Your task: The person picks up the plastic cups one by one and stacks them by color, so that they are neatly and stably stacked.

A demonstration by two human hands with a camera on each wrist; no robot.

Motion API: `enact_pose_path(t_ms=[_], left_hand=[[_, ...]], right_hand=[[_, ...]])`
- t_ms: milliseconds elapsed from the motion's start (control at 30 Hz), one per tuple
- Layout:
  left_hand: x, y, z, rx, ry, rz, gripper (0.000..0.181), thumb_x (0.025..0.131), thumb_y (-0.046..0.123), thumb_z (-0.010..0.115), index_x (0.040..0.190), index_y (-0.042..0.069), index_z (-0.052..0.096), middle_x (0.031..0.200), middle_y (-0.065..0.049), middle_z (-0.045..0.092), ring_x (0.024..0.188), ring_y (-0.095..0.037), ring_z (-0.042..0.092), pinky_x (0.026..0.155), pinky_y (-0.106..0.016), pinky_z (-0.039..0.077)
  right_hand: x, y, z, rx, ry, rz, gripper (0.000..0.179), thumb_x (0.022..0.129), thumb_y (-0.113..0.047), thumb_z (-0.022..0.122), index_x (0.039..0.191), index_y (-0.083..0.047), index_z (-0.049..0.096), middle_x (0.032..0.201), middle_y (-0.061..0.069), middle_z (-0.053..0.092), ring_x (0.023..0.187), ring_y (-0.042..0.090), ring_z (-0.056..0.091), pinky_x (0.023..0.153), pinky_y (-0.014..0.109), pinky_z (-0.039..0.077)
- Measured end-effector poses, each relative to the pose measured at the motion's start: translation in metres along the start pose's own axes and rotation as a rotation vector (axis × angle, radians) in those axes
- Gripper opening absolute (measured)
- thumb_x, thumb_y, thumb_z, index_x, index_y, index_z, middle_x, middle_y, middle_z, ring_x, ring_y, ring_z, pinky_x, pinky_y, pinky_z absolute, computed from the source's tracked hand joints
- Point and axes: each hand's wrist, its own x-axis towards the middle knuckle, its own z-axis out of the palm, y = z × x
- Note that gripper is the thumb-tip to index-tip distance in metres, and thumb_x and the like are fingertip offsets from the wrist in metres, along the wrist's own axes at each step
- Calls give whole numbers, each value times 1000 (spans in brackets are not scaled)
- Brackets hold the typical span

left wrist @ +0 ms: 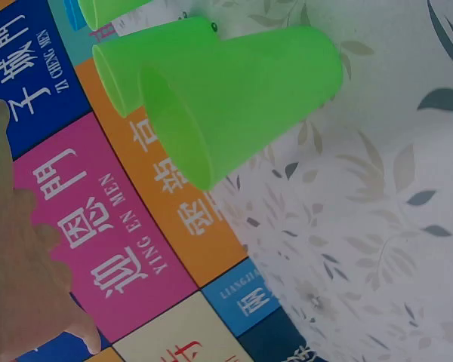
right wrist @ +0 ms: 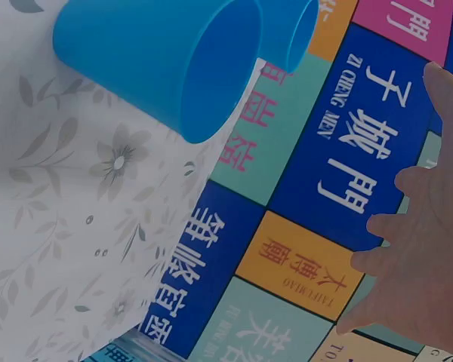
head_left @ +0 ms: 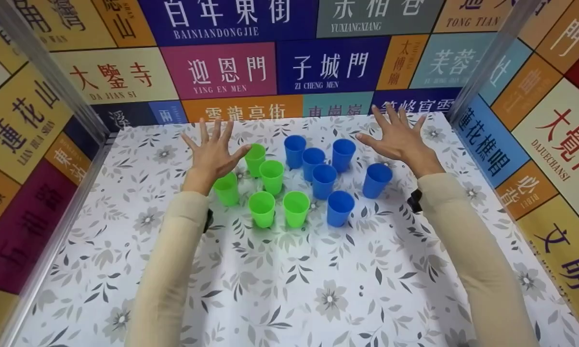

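Upright mid-frame, 5 green cups [head_left: 272, 182] sit nearer the spread left hand [head_left: 212, 155], 6 blue cups [head_left: 324, 187] the spread right hand [head_left: 398, 137].

Bright, even light here in the head view, washing over the white floral-printed tablecloth [head_left: 270, 270]! Soft grey shadows beside the beige-sleeved arms [head_left: 482, 260], a green glow spilling below the bright green tapered cups [head_left: 296, 211]. The multicoloured lettered side walls [head_left: 29, 120] splay at the wide-angle edges. Both wrist views: dimmer, hazier, flatter.
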Motion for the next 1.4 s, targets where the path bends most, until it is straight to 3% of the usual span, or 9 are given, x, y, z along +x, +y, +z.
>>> enact_pose_path(t_ms=[233,467,667,833,1100,1233,1400], left_hand=[[-12,-10,-9,-46,13,69,86,95,74,33,162,28,5,171,-8,-1,155,-43,-14,108,-81,-14],[-25,-17,-19,-79,11,103,85,95,75,33,162,30,7,171,-6,3,155,-43,-11,107,-82,-15],[-41,-20,-21,-145,22,138,87,93,78,33,162,31,8,171,-3,3,156,-40,-10,108,-79,-20],[-57,-25,-14,-230,82,170,87,92,80,35,161,35,8,171,-2,6,157,-36,-8,109,-76,-22],[-85,-40,3,-507,153,162,81,95,69,45,161,34,14,170,4,7,158,-30,-7,114,-68,-23],[-95,-46,12,-675,184,145,75,98,57,50,161,33,17,170,3,12,159,-27,-4,118,-66,-20],[-101,-52,29,-858,257,100,68,99,46,55,159,35,25,167,2,26,157,-26,17,126,-60,6]], right_hand=[[-13,-13,-2,23,22,-59,96,90,-82,30,161,-29,-8,169,14,-12,153,44,-15,107,77,-24],[-31,-24,-2,104,100,-126,95,91,-81,34,161,-32,-7,170,8,-8,156,39,-13,109,73,-25],[-48,-38,4,216,165,-186,91,93,-77,39,161,-35,-4,171,2,-5,157,31,-14,113,68,-25],[-64,-49,11,342,216,-243,86,94,-71,43,161,-36,3,171,-1,0,158,27,-11,117,64,-23],[-88,-62,27,562,245,-329,74,100,-55,47,161,-34,11,171,-1,8,159,26,-5,121,60,-19],[-95,-71,39,710,263,-379,70,101,-49,49,161,-33,16,170,-4,12,159,23,3,124,63,-4],[-94,-83,55,912,259,-449,67,103,-47,48,161,-26,22,168,-3,23,157,17,13,126,58,8]])
